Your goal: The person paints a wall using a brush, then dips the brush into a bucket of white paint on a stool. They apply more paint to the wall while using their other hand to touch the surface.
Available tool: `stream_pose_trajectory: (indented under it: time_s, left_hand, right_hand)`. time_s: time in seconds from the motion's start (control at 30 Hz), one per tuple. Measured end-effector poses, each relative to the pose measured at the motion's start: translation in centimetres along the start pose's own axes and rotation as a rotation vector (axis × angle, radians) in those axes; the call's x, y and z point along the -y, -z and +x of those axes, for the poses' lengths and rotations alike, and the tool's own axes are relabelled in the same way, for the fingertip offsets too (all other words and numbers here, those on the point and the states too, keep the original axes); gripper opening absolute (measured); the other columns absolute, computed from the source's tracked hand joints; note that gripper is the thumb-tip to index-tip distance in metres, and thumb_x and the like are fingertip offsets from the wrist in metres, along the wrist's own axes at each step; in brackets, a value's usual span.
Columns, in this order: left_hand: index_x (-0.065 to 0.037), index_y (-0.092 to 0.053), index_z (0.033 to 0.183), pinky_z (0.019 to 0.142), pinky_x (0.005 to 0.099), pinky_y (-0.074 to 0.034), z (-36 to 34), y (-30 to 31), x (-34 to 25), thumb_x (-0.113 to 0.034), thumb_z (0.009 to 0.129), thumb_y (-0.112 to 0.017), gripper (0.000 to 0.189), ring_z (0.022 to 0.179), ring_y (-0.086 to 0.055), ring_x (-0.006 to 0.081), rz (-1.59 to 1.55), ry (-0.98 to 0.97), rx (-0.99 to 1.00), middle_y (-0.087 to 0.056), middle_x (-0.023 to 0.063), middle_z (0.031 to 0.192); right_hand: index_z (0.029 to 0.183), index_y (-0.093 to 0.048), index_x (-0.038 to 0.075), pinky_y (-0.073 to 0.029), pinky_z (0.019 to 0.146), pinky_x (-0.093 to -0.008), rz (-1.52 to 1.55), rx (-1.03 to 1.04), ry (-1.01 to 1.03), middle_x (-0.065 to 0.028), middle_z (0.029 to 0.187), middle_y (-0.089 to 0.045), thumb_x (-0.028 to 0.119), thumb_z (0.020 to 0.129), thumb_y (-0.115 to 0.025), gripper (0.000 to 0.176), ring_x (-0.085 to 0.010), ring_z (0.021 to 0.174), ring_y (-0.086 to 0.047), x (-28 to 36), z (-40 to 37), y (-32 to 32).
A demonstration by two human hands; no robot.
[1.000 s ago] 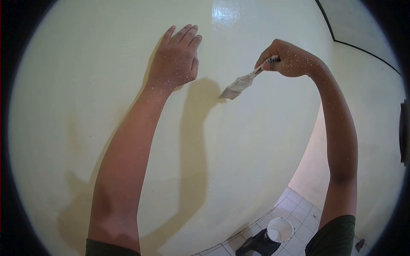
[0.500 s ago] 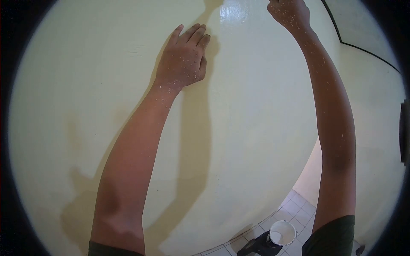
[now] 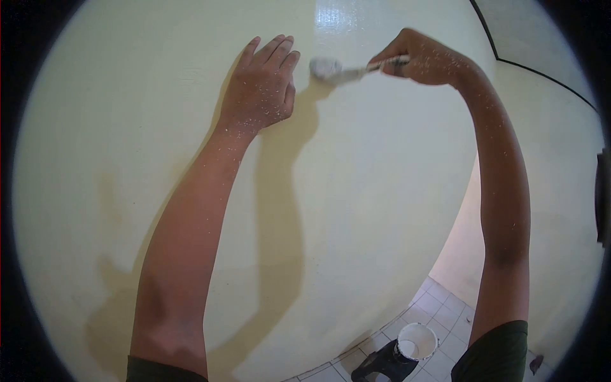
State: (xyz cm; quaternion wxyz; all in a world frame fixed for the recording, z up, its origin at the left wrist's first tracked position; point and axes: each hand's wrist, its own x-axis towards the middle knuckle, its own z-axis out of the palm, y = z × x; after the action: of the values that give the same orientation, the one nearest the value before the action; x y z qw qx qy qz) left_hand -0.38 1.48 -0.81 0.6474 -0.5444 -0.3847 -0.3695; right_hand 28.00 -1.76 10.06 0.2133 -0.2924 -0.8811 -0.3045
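My left hand [image 3: 259, 83] lies against the pale yellow wall [image 3: 375, 184], palm toward it, fingers stretched out. White specks dot its back and wrist. To the right, my right hand [image 3: 425, 58] is closed round the handle of a paintbrush [image 3: 349, 75]. The brush points left, and its whitish head is smeared by motion in front of the wall, a short way right of my left fingers. Above the brush, a glossy wet-looking patch [image 3: 336, 16] shines on the wall. Shadows of my arms fall across the surface.
Low down, a white bucket [image 3: 417, 341] with whitish paint inside stands on a black stool-like object [image 3: 375, 366]. Light floor tiles [image 3: 439, 305] run along the wall's foot. A dark object [image 3: 601, 197] sits at the far right edge, and a small dark item [image 3: 536, 363] lies lower right.
My right hand has come down from the top edge, bringing the paintbrush into view. My left hand remains on the wall; the view has shifted slightly.
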Motion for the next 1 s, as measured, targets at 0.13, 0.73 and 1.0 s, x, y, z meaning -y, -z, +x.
stream_pose_trajectory:
  time_s: [0.13, 0.73, 1.0]
  left_hand:
    - [-0.006, -0.061, 0.134, 0.125, 0.0477, -0.031, -0.1, 0.0, -0.2, -0.012, 0.088, -0.055, 0.046, 0.144, -0.045, 0.0219, -0.015, 0.01, 0.001, -0.054, 0.0089, 0.15]
    - [-0.005, -0.062, 0.13, 0.124, 0.0476, -0.033, -0.1, 0.1, 0.0, -0.011, 0.085, -0.059, 0.045, 0.143, -0.047, 0.0235, -0.035, 0.015, -0.019, -0.056, 0.0108, 0.148]
    - [-0.005, -0.058, 0.136, 0.125, 0.0476, -0.031, 0.3, 0.9, -0.5, -0.009, 0.084, -0.057, 0.052, 0.143, -0.047, 0.0243, -0.038, 0.02, -0.031, -0.055, 0.0115, 0.148]
  right_hand:
    - [0.111, -0.081, 0.008, -0.052, 0.074, -0.0342, 0.133, 0.344, -0.087, -0.0068, 0.089, -0.078, 0.01, 0.094, -0.072, 0.019, -0.0132, 0.076, -0.063, 1.9, -1.0, -1.6]
    - [0.118, -0.077, 0.008, -0.058, 0.078, -0.0415, -0.226, -0.978, -0.286, -0.016, 0.106, -0.078, 0.006, 0.098, -0.06, 0.027, -0.0269, 0.093, -0.075, 0.4, 6.1, 3.2]
    - [0.119, -0.077, 0.01, -0.058, 0.08, -0.0415, -0.093, -0.404, -0.36, -0.0145, 0.101, -0.077, 0.005, 0.095, -0.06, 0.03, -0.0282, 0.092, -0.072, -1.3, 5.0, 5.3]
